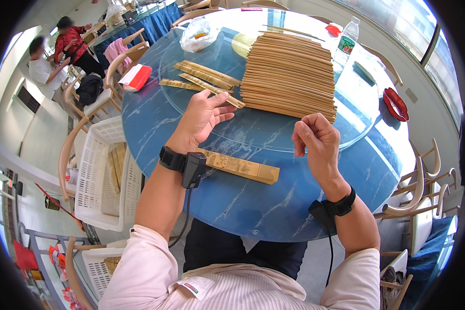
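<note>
My left hand (204, 116) has its thumb over a narrow tan printed paper chopstick sleeve (204, 84) and grips it, the sleeve's end sticking out past the fingers. Just beyond lie several more such sleeves (191, 67) on the glass turntable (232, 129). A wide row of thin wooden chopsticks (289, 72) lies side by side to the right of them. Near the row's front right corner, my right hand (319, 144) is raised with curled fingers, thumb against forefinger, and nothing shows in it. A stack of printed sleeves (243, 168) rests on the table near me, partly behind my left wrist.
The round blue marbled table (232, 212) also bears a plastic bag (200, 35), a water bottle (347, 39), a red-and-white packet (136, 77) and a red dish (396, 105). White crates (95, 170) stand at the left. Two people (62, 51) are at the far left.
</note>
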Available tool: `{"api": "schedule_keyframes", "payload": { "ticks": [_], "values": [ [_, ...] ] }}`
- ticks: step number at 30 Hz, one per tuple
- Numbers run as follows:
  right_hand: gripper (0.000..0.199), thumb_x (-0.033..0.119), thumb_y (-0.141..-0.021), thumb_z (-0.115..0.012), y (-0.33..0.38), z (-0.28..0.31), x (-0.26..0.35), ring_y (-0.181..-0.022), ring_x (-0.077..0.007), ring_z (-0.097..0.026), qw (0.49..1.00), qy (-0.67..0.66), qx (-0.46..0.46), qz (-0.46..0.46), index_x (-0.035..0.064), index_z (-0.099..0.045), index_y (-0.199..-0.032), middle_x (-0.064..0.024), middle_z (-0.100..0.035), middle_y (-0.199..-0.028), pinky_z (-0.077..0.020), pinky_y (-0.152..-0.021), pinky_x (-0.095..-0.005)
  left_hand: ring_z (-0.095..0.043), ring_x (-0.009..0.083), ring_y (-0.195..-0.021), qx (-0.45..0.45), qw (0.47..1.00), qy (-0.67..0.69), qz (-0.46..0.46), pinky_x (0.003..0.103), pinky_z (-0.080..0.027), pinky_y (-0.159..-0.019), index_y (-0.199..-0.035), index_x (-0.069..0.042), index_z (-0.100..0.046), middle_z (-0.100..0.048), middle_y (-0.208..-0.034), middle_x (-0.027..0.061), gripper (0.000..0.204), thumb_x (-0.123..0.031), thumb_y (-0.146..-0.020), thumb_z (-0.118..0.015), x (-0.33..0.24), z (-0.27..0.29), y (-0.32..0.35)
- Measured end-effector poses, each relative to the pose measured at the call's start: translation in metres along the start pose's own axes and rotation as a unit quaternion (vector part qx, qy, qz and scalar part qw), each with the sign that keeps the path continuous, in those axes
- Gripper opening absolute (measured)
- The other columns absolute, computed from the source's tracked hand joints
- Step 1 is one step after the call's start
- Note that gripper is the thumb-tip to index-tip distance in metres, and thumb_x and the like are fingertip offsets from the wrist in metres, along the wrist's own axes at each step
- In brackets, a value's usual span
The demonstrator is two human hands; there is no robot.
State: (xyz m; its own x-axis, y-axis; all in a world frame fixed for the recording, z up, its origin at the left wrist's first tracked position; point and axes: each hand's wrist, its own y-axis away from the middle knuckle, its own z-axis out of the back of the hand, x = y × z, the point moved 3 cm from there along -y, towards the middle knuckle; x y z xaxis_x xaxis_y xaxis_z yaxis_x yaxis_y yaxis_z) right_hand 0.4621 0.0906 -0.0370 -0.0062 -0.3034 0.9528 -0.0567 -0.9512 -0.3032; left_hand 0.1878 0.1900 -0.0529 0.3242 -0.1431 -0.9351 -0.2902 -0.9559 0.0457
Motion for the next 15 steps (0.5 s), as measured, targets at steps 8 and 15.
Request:
{"api": "schedule_keyframes", "payload": {
  "ticks": [8,15],
  "values": [
    [0.014,0.012,-0.104,-0.068,0.001,-0.002,0.000,-0.053,-0.0083,-0.060,1.000,0.022,0.021,-0.006,0.0022,-0.064,-0.095,-0.0040,-0.068,-0.075,-0.0417,-0.046,-0.0220,-0.064,0.0267,-0.119,-0.149,0.983,-0.002,-0.105,0.043,-0.058,-0.093,-0.161,0.006,-0.026,-0.056,-0.135,0.0171,0.074,-0.013,-0.103,-0.067,-0.005,0.019,-0.005],
    [0.016,0.014,-0.105,-0.068,0.001,0.000,0.001,-0.054,-0.0078,-0.059,0.998,0.042,0.032,-0.019,0.0022,-0.064,-0.095,-0.0034,-0.068,-0.075,-0.0412,-0.047,-0.0223,-0.070,0.0238,-0.093,-0.175,0.905,-0.368,-0.118,0.040,-0.060,-0.086,-0.154,-0.010,-0.052,-0.061,-0.120,0.0158,0.060,-0.004,-0.096,-0.068,-0.023,0.030,-0.011]
  ]
}}
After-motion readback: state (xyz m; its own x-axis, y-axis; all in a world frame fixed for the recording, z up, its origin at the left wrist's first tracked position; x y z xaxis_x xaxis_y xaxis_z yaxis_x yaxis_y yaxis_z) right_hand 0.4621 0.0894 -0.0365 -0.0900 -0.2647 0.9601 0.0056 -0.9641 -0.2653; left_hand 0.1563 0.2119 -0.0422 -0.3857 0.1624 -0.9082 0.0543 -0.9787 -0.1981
